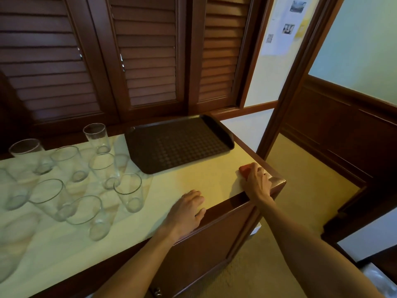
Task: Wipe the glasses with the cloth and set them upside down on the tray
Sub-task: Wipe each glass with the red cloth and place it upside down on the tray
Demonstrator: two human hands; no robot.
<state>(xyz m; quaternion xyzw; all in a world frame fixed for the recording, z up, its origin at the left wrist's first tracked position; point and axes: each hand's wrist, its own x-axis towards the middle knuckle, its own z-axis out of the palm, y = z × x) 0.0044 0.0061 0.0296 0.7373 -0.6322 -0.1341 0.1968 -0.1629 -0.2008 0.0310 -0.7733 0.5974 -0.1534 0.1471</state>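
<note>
Right hand covers orange cloth; glasses stand well left.

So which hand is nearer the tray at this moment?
Right, narrowly. The right hand is at the counter's corner on an orange-red thing, just below the tray's right end. The left hand rests flat at the counter's near edge, further below the tray.

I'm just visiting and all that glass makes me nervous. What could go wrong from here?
Three risks, as I judge them:
1. The glasses stand crowded together, so lifting one could knock a neighbour over.
2. The right hand grips the orange cloth right at the counter's corner; it could slip off.
3. The tray sits beyond the glasses, so each carry passes over them.
</note>
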